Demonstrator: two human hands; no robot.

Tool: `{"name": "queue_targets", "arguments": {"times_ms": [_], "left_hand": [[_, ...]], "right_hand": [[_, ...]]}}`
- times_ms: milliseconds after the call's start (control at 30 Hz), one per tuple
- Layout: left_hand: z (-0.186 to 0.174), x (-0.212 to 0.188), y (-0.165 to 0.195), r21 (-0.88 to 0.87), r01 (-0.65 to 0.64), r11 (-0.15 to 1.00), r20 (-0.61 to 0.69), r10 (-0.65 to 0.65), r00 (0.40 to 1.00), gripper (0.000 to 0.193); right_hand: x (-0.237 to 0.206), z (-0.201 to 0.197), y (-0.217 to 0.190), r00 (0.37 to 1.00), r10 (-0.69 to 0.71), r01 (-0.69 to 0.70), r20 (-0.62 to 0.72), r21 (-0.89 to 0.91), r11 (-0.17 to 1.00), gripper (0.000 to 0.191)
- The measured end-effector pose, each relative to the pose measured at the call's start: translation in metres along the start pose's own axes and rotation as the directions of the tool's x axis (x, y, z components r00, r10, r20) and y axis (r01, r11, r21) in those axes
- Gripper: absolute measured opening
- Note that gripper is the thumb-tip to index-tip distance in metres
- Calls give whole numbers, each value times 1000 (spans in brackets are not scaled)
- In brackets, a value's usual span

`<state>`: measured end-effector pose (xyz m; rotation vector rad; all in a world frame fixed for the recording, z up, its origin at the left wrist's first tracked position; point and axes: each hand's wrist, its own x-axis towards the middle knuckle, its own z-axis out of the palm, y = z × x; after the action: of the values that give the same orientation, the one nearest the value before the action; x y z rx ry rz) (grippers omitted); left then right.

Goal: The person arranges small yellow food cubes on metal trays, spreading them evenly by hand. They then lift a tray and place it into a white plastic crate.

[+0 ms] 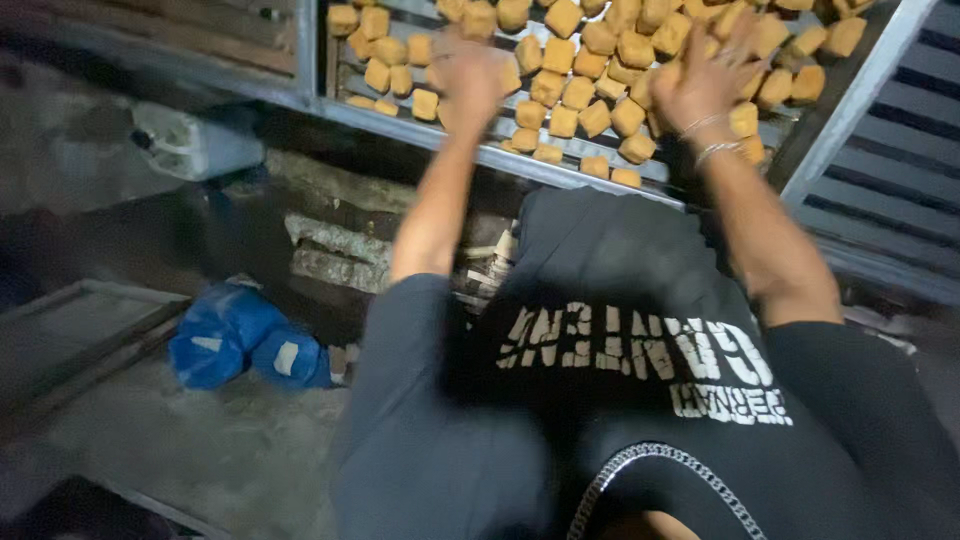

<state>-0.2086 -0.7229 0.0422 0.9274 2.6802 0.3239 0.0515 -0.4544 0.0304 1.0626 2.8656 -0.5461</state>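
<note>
At the far end of both outstretched arms, the fingers (742, 40) of the right hand (700, 85) are spread loosely over the golden-brown fried cubes (575, 70), palm down and touching the top ones, closed on nothing that I can make out through the blur. Further left, the left hand (468, 80) lies flat on the same cubes with its fingers seemingly open too, though whether it holds one I cannot tell. These cubes lie directly beneath and beyond both hands, spread in a layer running left to right across the grey slatted metal tray (560, 165), each hand about equally close, arms reaching straight out and the right wrist ringed with thin silver bangles (708, 140).
</note>
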Motion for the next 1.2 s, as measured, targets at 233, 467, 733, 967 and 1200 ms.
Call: {"name": "queue_targets", "arguments": {"times_ms": [233, 467, 733, 967, 1200], "left_hand": [[4, -10, 193, -108, -650, 752, -333, 589, 736, 62], [-27, 5, 41, -222, -331, 917, -85, 320, 944, 66], [-31, -62, -90, -124, 17, 992, -301, -54, 952, 55], [-14, -63, -67, -67, 170, 983, -418, -183, 890, 55], [-17, -76, -57, -87, 173, 981, -421, -194, 886, 56]], "right_hand": [[-74, -41, 18, 803, -466, 550, 372, -161, 819, 83], [4, -120, 71, 836, -102, 201, 540, -126, 972, 53], [94, -58, -81, 996, 71, -71, -51, -5, 997, 82], [24, -22, -167, 869, -307, 380, 389, -124, 917, 56], [131, -58, -107, 744, -668, 667, 30, 29, 745, 24]]}}
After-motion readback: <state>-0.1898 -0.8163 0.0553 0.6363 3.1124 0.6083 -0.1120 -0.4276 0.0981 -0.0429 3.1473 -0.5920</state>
